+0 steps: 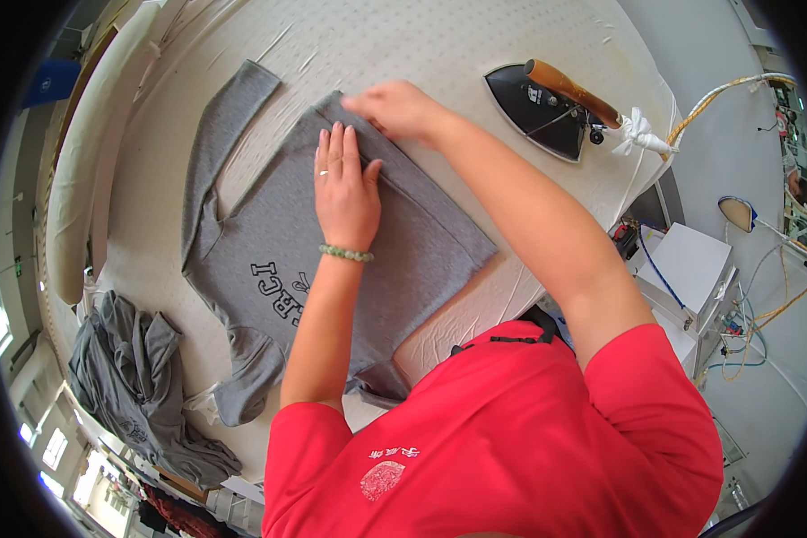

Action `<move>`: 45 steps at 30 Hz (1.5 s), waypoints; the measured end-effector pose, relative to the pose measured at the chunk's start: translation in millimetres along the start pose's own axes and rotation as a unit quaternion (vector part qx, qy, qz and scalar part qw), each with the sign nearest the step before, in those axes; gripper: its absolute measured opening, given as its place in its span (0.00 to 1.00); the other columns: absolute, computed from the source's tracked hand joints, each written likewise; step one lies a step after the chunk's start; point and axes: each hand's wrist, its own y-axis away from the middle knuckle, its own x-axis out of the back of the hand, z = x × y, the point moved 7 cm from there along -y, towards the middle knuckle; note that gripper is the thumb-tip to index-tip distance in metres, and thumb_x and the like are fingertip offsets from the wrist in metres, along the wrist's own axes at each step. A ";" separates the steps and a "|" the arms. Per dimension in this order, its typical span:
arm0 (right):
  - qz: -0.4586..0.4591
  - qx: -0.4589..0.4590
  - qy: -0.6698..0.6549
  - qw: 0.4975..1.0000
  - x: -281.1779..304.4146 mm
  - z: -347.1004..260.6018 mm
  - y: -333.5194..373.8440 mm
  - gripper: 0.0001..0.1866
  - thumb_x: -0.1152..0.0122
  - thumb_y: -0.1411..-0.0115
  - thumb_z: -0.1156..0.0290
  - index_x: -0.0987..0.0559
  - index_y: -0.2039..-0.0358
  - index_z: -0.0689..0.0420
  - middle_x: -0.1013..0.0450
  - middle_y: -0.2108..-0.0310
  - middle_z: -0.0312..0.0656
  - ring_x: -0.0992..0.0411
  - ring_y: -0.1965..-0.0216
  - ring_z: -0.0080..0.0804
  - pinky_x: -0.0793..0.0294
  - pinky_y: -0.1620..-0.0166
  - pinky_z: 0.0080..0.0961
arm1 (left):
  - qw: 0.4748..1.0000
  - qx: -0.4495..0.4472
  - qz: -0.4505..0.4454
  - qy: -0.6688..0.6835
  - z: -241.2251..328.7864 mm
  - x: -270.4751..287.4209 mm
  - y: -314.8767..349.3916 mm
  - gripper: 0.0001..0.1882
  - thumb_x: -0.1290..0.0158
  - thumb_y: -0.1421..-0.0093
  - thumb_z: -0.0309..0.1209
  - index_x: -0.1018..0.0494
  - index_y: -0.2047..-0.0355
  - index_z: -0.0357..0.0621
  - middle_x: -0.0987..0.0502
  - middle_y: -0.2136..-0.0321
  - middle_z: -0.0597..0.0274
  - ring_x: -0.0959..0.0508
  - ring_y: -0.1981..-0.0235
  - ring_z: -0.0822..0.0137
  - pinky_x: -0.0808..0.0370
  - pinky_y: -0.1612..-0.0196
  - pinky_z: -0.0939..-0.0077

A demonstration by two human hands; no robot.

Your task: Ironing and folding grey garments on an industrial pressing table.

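Student: Where does the sweatshirt lie relative to the iron?

Instructor: Left of the iron and nearer the wearer, spread over the padded table. A second grey garment lies heaped farther left of the iron.

Student: What is the state of the hands?

Instructor: The left hand, left of the iron, rests palm down on the cloth, fingers extended, grasping nothing. The right hand, between it and the iron, has curled, slightly blurred fingers at the garment's edge; whether they pinch fabric cannot be determined.

Student: How should the cloth handle?

Instructor: Probably light and soft, with little stiffness of its own: a knit likely to drape, stretch and wrinkle, not break. Its matte surface suggests fair grip.

Student: Where is the best hold?

Instructor: Probably the long edge facing the iron, pinched near both ends so the panel stays flat. A single central pinch would likely bunch the cloth; a flat palm would steady it better.
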 end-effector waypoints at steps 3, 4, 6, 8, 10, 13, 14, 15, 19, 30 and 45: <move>0.010 -0.053 -0.081 0.995 -5.7 -6.5 -0.8 0.25 0.35 0.32 0.45 0.15 0.63 0.59 0.22 0.69 0.37 0.25 0.68 0.27 0.23 0.62 0.29 | 0.998 0.023 -0.045 -0.038 7.6 -6.0 15.4 0.36 0.42 0.32 0.41 0.36 0.30 0.35 0.35 0.28 0.46 0.37 0.26 0.47 0.40 0.26 0.51; 0.006 -0.079 -0.102 0.992 -6.3 -0.8 7.3 0.24 0.35 0.32 0.44 0.17 0.61 0.56 0.23 0.65 0.34 0.26 0.67 0.24 0.24 0.62 0.26 | 0.996 0.031 -0.063 -0.052 5.0 -9.5 16.0 0.37 0.44 0.31 0.43 0.38 0.28 0.34 0.38 0.27 0.45 0.40 0.25 0.46 0.44 0.24 0.50; -0.008 -0.116 -0.112 0.987 -0.2 23.6 34.2 0.24 0.35 0.32 0.43 0.18 0.58 0.55 0.23 0.62 0.31 0.27 0.65 0.21 0.25 0.60 0.21 | 0.992 0.046 -0.093 -0.074 2.5 -19.0 11.3 0.40 0.48 0.29 0.48 0.42 0.26 0.32 0.44 0.24 0.44 0.47 0.22 0.46 0.52 0.22 0.48; -0.069 -0.148 -0.013 0.987 7.4 63.4 83.9 0.24 0.34 0.32 0.47 0.16 0.55 0.58 0.21 0.62 0.31 0.25 0.64 0.20 0.25 0.59 0.19 | 0.991 0.057 -0.093 -0.082 0.6 -21.0 13.0 0.40 0.49 0.29 0.49 0.42 0.26 0.32 0.43 0.24 0.43 0.47 0.22 0.45 0.53 0.22 0.48; -0.144 -0.139 0.065 0.978 15.8 99.7 139.8 0.19 0.30 0.33 0.55 0.16 0.54 0.60 0.19 0.62 0.31 0.25 0.65 0.17 0.26 0.62 0.19 | 0.990 0.054 -0.081 -0.101 5.9 -23.4 6.5 0.41 0.50 0.28 0.51 0.41 0.27 0.32 0.42 0.25 0.42 0.47 0.22 0.45 0.54 0.22 0.47; -0.172 -0.138 0.037 0.975 28.3 138.2 187.9 0.15 0.28 0.34 0.62 0.15 0.55 0.60 0.19 0.63 0.30 0.26 0.66 0.15 0.26 0.64 0.20 | 0.988 0.067 -0.077 -0.114 8.7 -26.7 3.7 0.41 0.51 0.28 0.52 0.42 0.26 0.32 0.43 0.25 0.42 0.47 0.22 0.44 0.54 0.22 0.45; -0.165 -0.154 0.024 0.974 34.1 144.6 197.0 0.14 0.27 0.35 0.64 0.15 0.56 0.60 0.19 0.62 0.29 0.26 0.66 0.14 0.25 0.64 0.21 | 0.987 0.070 -0.073 -0.124 9.3 -26.8 3.6 0.41 0.51 0.28 0.52 0.42 0.26 0.32 0.43 0.24 0.42 0.48 0.22 0.44 0.55 0.22 0.44; -0.158 -0.169 0.009 0.973 35.8 148.3 202.3 0.13 0.27 0.35 0.66 0.15 0.56 0.60 0.19 0.62 0.29 0.26 0.66 0.14 0.24 0.63 0.22 | 0.987 0.074 -0.074 -0.125 8.4 -29.7 3.9 0.41 0.51 0.28 0.52 0.42 0.26 0.32 0.43 0.24 0.42 0.48 0.22 0.44 0.55 0.22 0.44; -0.126 -0.148 0.048 0.980 35.7 149.7 201.2 0.14 0.28 0.37 0.62 0.18 0.63 0.61 0.26 0.75 0.28 0.31 0.74 0.18 0.31 0.70 0.27 | 0.984 0.082 -0.064 -0.146 14.3 -28.1 13.5 0.42 0.50 0.29 0.52 0.42 0.26 0.32 0.45 0.24 0.42 0.49 0.22 0.43 0.55 0.22 0.42; 0.084 0.415 0.324 0.846 -64.0 -17.6 149.1 0.30 0.37 0.32 0.64 0.30 0.33 0.60 0.27 0.36 0.52 0.31 0.33 0.54 0.36 0.28 0.49 | 0.988 0.048 -0.119 0.090 120.8 -37.6 96.3 0.41 0.44 0.34 0.40 0.43 0.27 0.32 0.45 0.25 0.38 0.48 0.23 0.38 0.53 0.22 0.43; 0.156 0.410 0.307 0.844 -53.6 -12.7 49.0 0.29 0.44 0.31 0.69 0.33 0.30 0.57 0.29 0.33 0.50 0.31 0.32 0.50 0.37 0.27 0.47 | 0.991 0.063 -0.024 -0.112 -93.9 46.1 10.6 0.25 0.47 0.36 0.23 0.27 0.38 0.41 0.31 0.32 0.49 0.36 0.28 0.40 0.40 0.26 0.44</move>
